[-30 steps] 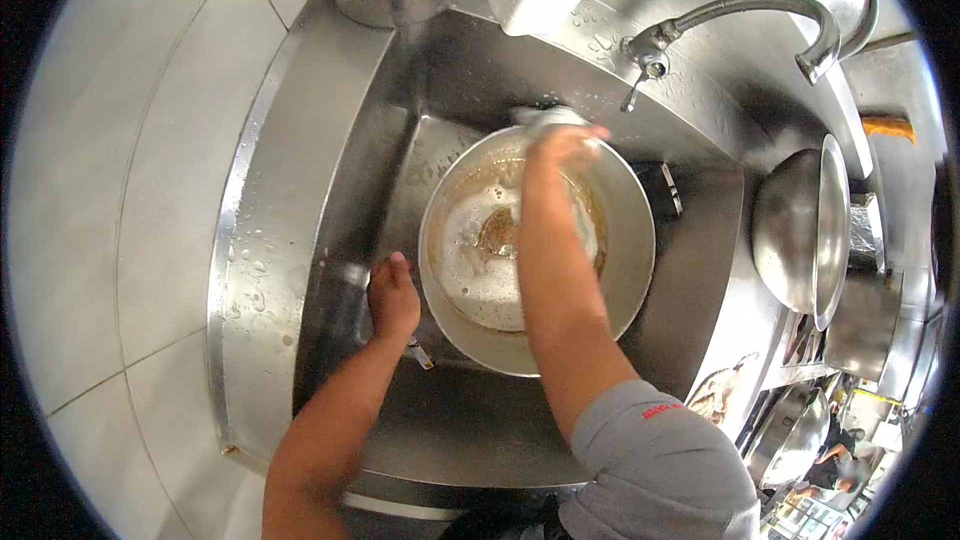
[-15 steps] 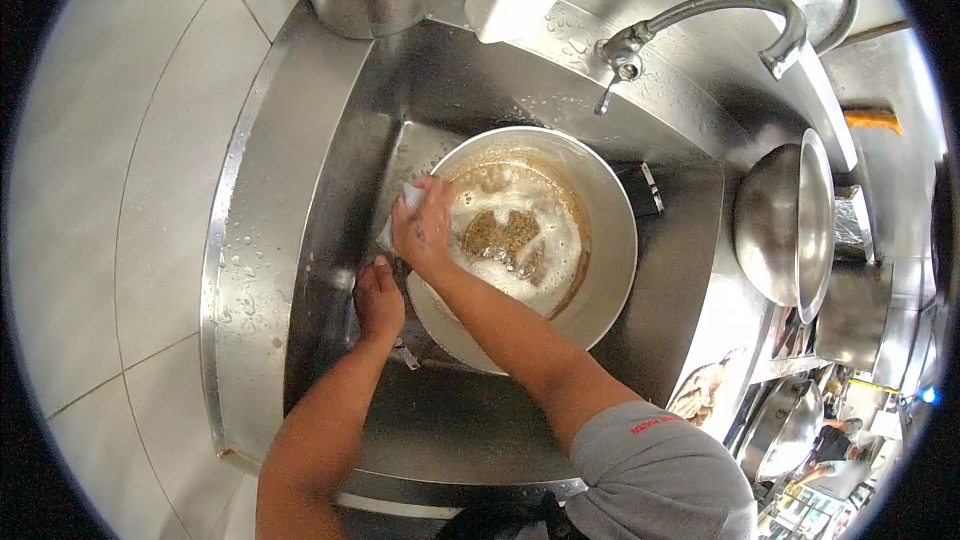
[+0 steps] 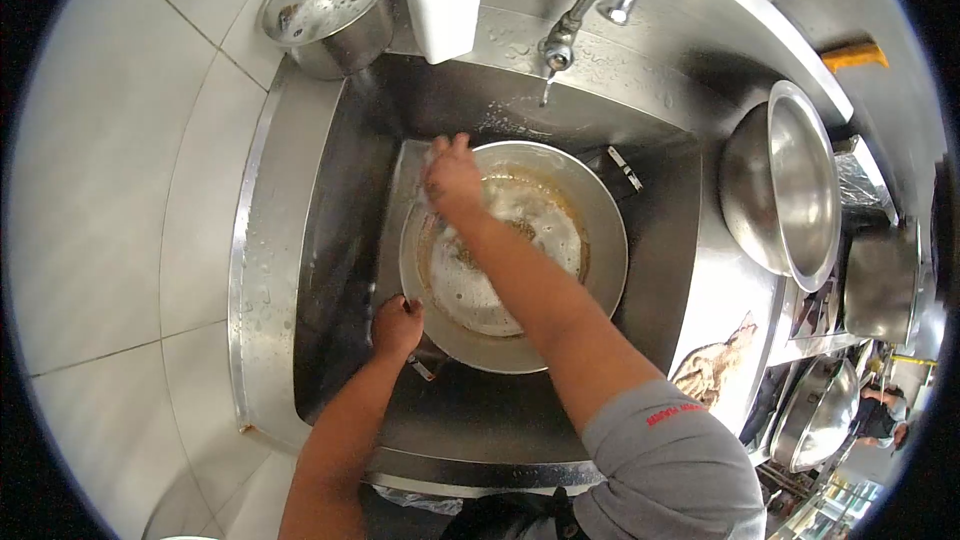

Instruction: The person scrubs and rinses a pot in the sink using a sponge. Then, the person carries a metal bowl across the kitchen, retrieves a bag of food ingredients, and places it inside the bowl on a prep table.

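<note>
A large metal pot [image 3: 612,270] with brown, foamy water in it sits in a steel sink [image 3: 330,270]. My right hand [image 3: 454,178] is closed at the pot's upper-left rim, holding a white pad that is mostly hidden by the fingers. Lower down, my left hand [image 3: 397,327] grips the rim on the pot's left side. Foam covers much of the water, and the pot's bottom cannot be seen.
Behind the sink are a faucet [image 3: 560,45], a white container [image 3: 443,5] and a steel pot [image 3: 345,45] with suds. To the right stand a large steel bowl [image 3: 745,180] and a crumpled cloth [image 3: 715,365]. Another person [image 3: 880,415] is far off at right.
My right hand has gone from the pot's outer left side up to its rim. My left hand has come onto the rim. Foam has spread over the water, and the camera view has shifted.
</note>
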A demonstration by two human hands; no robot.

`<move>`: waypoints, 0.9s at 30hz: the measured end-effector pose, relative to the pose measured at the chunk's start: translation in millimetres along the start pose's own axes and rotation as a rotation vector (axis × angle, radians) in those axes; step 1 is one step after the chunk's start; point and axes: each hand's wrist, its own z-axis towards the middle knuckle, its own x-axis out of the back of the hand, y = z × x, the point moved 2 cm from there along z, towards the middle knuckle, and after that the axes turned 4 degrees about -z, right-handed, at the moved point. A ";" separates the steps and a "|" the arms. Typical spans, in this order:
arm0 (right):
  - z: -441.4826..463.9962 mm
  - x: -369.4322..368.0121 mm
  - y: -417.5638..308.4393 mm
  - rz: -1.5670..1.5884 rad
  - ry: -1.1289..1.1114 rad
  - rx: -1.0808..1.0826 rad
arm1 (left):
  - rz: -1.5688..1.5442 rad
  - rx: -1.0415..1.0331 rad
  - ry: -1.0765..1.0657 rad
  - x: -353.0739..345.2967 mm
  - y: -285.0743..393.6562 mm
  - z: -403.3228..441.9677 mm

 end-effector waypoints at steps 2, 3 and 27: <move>30.0 24.4 49.3 -0.086 0.103 -0.012 | -0.044 0.052 -0.015 6.3 5.6 -4.6; 31.3 35.4 73.0 -0.164 0.145 0.123 | -0.051 0.035 0.006 6.5 5.0 -3.8; -28.5 -84.0 182.8 -0.107 0.001 -0.382 | -0.129 0.023 -0.037 11.0 9.6 4.2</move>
